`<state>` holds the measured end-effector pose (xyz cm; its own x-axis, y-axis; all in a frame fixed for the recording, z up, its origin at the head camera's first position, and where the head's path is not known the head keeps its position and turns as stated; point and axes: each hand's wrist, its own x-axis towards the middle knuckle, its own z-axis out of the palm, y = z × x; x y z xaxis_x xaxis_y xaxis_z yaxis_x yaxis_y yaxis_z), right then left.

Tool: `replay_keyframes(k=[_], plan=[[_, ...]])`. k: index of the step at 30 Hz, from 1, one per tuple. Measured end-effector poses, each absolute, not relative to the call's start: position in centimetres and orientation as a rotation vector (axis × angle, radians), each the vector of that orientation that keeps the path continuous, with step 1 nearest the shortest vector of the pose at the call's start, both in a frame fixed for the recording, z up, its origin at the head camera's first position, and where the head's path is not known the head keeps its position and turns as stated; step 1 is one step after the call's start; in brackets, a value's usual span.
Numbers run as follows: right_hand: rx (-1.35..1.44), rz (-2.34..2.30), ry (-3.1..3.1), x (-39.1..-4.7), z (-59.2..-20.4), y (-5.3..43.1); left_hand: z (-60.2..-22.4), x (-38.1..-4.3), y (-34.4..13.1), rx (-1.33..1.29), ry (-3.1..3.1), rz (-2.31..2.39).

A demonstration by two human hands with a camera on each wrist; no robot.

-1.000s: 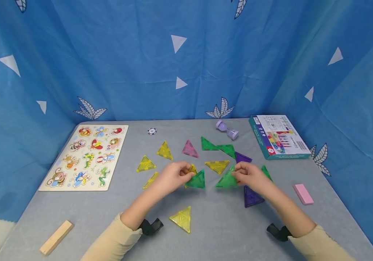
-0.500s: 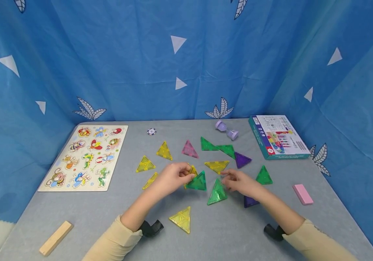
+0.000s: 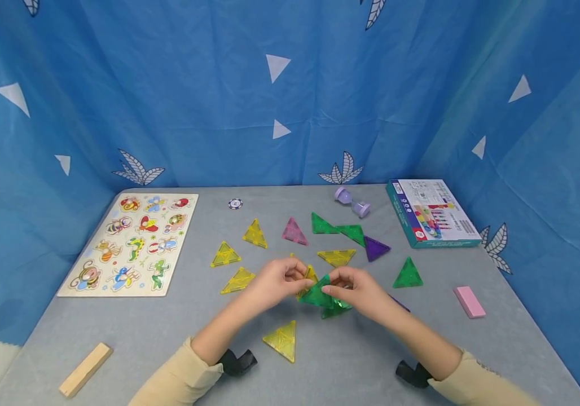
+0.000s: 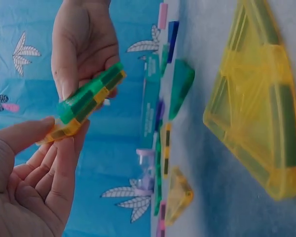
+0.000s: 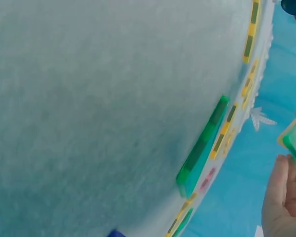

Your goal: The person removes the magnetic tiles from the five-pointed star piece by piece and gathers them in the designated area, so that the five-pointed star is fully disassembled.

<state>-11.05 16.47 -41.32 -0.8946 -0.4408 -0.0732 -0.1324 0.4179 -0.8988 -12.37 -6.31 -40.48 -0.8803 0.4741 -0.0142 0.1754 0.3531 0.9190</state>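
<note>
In the head view my left hand (image 3: pixel 275 282) pinches a yellow triangular magnetic tile (image 3: pixel 311 275) between thumb and fingers. My right hand (image 3: pixel 363 292) pinches the corner of a green triangular magnetic tile (image 3: pixel 316 295) lying against the yellow one. The left wrist view shows the green tile (image 4: pixel 84 101) and the yellow tile (image 4: pixel 96 103) face to face, edges nearly lined up, held above the table. A second green tile (image 3: pixel 334 311) lies beneath the hands, partly hidden by them. Nearer the front lies another yellow tile (image 3: pixel 282 340).
Several yellow tiles lie left, including one yellow tile (image 3: pixel 225 255). A pink tile (image 3: pixel 295 232), green tiles (image 3: pixel 323 225) and a purple tile (image 3: pixel 376 248) lie behind. Around them are an insect puzzle board (image 3: pixel 132 245), a wooden block (image 3: pixel 86 370), a sand timer (image 3: pixel 352 202), a box (image 3: pixel 433 213) and a pink block (image 3: pixel 469 301).
My right hand has put a green tile down on the table, let go, and moved left to pinch the green tile at my left hand. The left hand has stayed nearly in place.
</note>
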Motion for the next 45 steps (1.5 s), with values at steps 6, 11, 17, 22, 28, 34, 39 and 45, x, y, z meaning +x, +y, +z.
replay_keyframes(k=[6,11,17,22,28,34,39,45], plan=[[-0.426,-1.662,2.307,-11.2,-40.7,17.6,-39.8,-12.7,-8.5,0.553,2.415,1.538],[-0.318,-1.765,2.364,-11.6,-39.8,20.5,-39.6,-13.3,-11.9,0.575,2.458,1.482],[-0.191,-1.798,2.457,-11.4,-39.4,25.0,-40.2,-13.1,-15.3,0.724,2.317,1.34],[-0.151,-1.742,2.55,-10.7,-40.1,29.6,-41.0,-12.8,-16.4,0.825,2.263,1.096],[-0.053,-1.458,2.589,-9.5,-41.8,34.3,-41.4,-11.9,-16.4,0.777,2.305,0.895],[0.089,-1.331,2.372,-8.7,-42.9,36.4,-41.7,-10.9,-16.0,0.767,2.326,0.815],[0.12,-1.302,2.315,-8.7,-43.4,37.0,-41.6,-10.2,-16.0,0.731,2.332,0.807],[0.161,-1.194,2.367,-8.7,-43.5,37.0,-41.1,-9.6,-16.2,0.708,2.422,0.754]])
